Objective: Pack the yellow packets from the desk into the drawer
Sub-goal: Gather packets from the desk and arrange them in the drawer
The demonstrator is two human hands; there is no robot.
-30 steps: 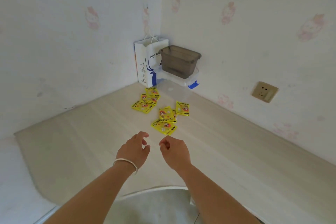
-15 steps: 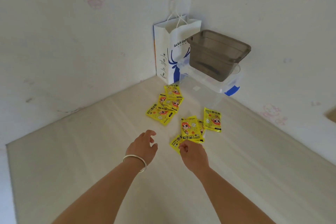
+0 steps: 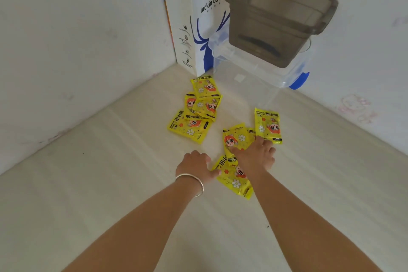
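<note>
Several yellow packets lie on the pale wooden desk [image 3: 99,194] near the corner. A left cluster [image 3: 198,115] of overlapping packets sits apart from my hands. My right hand [image 3: 254,158] lies flat with fingers spread on a packet with a cartoon face [image 3: 236,137], its fingertips reaching a further packet [image 3: 268,125]. The nearest packet [image 3: 234,182] lies partly under my right wrist. My left hand [image 3: 195,166], with a silver bangle, rests beside it, its thumb touching the packet's left edge. No drawer is in view.
A white and blue paper bag [image 3: 192,17] stands in the corner. Next to it, a clear plastic box with a blue latch [image 3: 254,73] carries a grey translucent bin [image 3: 278,20]. Walls close the desk at the back and left.
Both hands have moved forward to the packets. My right hand went from hovering to lying on the middle packets, and my left hand came up against the nearest one. The view came closer.
</note>
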